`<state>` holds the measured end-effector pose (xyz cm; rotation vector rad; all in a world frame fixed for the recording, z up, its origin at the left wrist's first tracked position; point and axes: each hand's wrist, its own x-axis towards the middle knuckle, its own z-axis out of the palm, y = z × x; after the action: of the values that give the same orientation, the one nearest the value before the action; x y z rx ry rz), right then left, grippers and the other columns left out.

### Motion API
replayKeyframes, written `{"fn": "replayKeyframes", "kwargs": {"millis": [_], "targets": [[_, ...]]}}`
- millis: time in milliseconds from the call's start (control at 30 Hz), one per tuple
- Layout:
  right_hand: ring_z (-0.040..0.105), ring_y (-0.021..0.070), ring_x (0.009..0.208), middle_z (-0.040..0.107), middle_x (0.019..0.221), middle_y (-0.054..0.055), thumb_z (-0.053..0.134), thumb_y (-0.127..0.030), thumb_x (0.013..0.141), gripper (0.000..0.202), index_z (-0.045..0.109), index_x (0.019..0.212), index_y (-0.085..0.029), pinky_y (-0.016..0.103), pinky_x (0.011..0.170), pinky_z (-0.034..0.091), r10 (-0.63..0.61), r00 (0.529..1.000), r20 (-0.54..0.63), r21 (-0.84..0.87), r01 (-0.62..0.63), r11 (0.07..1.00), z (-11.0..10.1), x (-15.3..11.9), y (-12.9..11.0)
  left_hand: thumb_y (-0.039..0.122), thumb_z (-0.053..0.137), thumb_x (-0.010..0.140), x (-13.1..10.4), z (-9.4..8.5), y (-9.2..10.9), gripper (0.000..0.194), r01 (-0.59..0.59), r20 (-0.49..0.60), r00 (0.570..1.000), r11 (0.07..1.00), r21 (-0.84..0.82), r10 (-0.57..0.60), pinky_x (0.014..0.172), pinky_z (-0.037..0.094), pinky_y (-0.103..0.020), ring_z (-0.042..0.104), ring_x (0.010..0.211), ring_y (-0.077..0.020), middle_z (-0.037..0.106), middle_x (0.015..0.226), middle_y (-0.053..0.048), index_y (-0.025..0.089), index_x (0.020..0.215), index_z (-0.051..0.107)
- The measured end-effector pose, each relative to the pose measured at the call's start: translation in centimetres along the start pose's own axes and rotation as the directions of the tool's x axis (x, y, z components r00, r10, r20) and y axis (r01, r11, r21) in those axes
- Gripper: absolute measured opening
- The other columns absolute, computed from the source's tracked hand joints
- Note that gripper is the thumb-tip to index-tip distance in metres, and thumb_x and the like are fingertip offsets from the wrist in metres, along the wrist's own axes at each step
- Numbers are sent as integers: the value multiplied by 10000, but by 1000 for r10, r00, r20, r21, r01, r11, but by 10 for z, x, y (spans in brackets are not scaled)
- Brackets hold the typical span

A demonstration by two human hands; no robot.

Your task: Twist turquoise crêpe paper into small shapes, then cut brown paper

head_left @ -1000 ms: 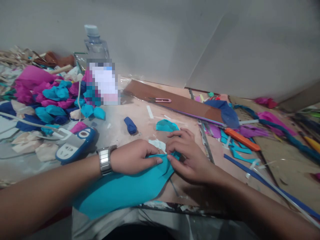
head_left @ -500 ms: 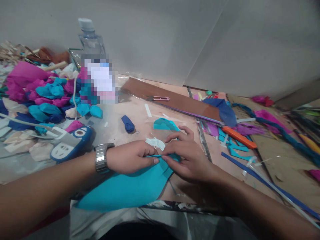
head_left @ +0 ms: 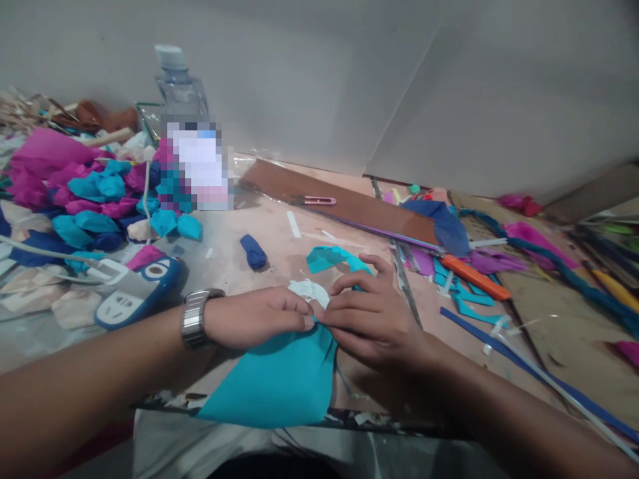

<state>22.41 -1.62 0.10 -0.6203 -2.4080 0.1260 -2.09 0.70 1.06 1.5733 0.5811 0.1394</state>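
Note:
A thin turquoise sheet [head_left: 277,386], paper-like or cloth, hangs toward me over the front edge of the worktable. My left hand [head_left: 264,316] pinches its upper edge between thumb and bent index finger. Against those fingertips, my right hand [head_left: 372,309] is closed in a pinch at the same edge, its upper fingers curled above. What lies exactly between the fingertips is hidden. Just beyond them are a crumpled white piece [head_left: 310,290] and a curved turquoise strip [head_left: 334,257], partly covered by my right hand.
Left are a power strip [head_left: 117,309], a bottle [head_left: 182,93] and a heap of coloured pieces [head_left: 97,183]. Pink thread snips [head_left: 319,200] lie on a brown sheet [head_left: 359,209]. An orange cutter [head_left: 474,276] and blue strip [head_left: 499,342] lie right. A dark blue roll [head_left: 253,253] is nearby.
The turquoise sheet has swung and gathered, its lower left corner shifting right and its hanging part narrowing. My fingertips have drawn closer together at the edge.

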Motion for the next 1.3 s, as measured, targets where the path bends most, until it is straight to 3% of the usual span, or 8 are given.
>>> {"fn": "replayKeyframes", "kwargs": {"millis": [200,433,633,800,967,1300], "targets": [[716,211,980,809,874,-59,690,-189,928,144,727,1008,-303,553,1183,231,15,1000,-12,-27,-16,1000,1,0,-1,552,465,1040,0,1,-6,504,17,-38,999,1000,8,-17,508,231,-241,244,593,-99,286,649,62,191,700,378],[713,210,976,806,858,-52,702,-228,946,73,733,986,-281,532,1170,262,73,997,3,16,-73,997,3,1,-1,536,461,1042,1,1,-8,485,6,-55,998,996,87,-1,514,251,-234,274,594,-96,306,657,59,181,714,424],[703,217,1005,795,858,-48,726,-227,934,48,728,972,-257,524,1158,242,89,996,-3,11,-89,996,4,0,-1,446,461,1051,2,7,-3,425,-10,-182,981,963,270,62,591,305,-243,374,643,-104,422,670,44,156,748,529],[700,231,1036,788,849,-32,727,-219,930,29,723,918,-245,527,1144,223,123,992,-13,20,-123,992,5,0,-1,339,480,1045,-1,13,4,350,24,-252,961,876,482,113,613,317,-259,492,639,-113,587,686,22,155,779,615],[687,238,1061,791,878,-12,717,-228,941,23,720,922,-241,527,1138,239,170,986,4,31,-170,985,6,0,-1,346,494,1049,-2,17,3,317,68,-293,940,744,664,175,627,324,-275,614,689,-157,734,798,-39,161,929,722],[650,252,1110,757,929,14,664,-247,959,54,705,925,-237,525,1133,221,257,962,92,41,-262,964,5,2,-4,396,435,1082,0,19,-4,402,98,-273,927,537,838,256,594,318,-288,674,677,-209,715,714,-45,172,886,706]]}}
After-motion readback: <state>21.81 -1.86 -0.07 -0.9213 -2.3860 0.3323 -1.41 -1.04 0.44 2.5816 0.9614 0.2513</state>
